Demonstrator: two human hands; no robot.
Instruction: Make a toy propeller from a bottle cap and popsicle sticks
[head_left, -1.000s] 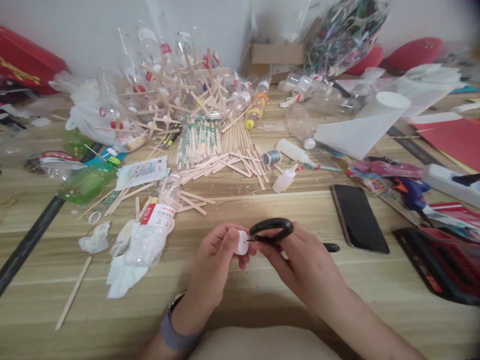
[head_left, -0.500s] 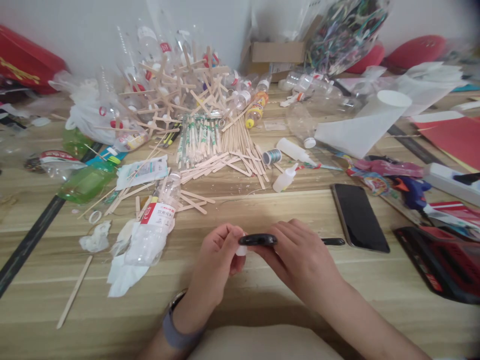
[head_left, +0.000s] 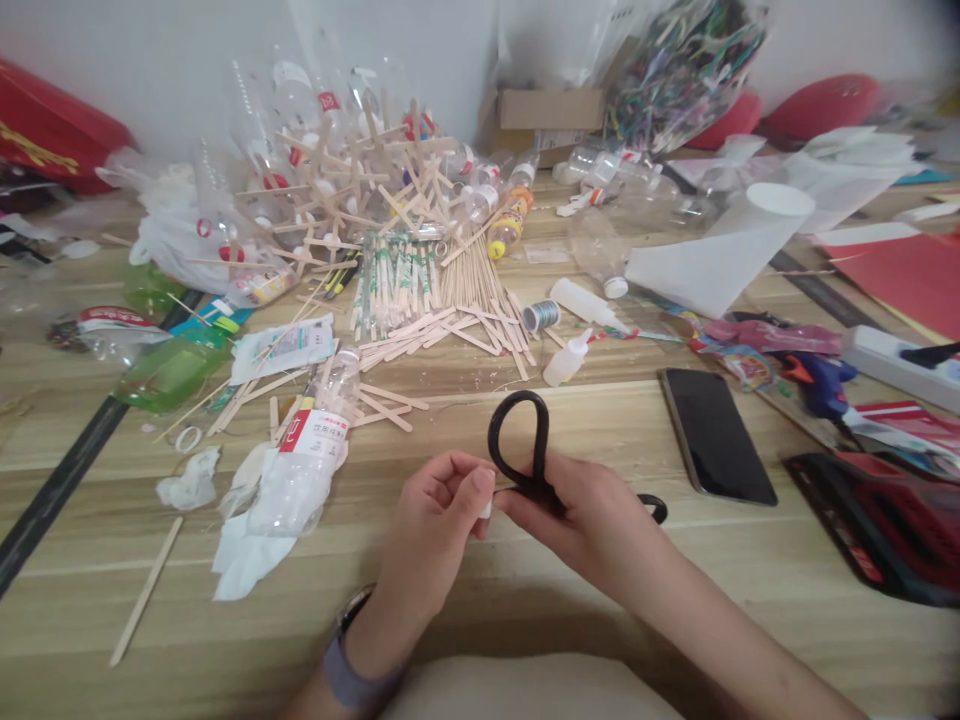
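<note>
My left hand [head_left: 442,520], with a watch on its wrist, pinches a small white piece [head_left: 486,508] between thumb and fingers. Close to its right, my right hand [head_left: 592,510] is closed round black-handled scissors [head_left: 519,470]. One handle loop stands up above the fingers, and the other shows behind the wrist. The blades are hidden. To the left lies a clear bottle [head_left: 307,470] with a red and white label, on white tissue [head_left: 251,555]. A black phone [head_left: 718,435] lies right of my right hand.
Wooden sticks [head_left: 457,325], plastic bottles and a thread spool [head_left: 541,316] cover the back of the table. White glue bottles [head_left: 568,358] stand or lie near the spool. At the right are a blue glue gun [head_left: 823,385] and a black and red case [head_left: 885,520].
The scissors have turned in my right hand, so that a handle loop now shows upright and open to view. My left hand still pinches the white piece, now mostly covered.
</note>
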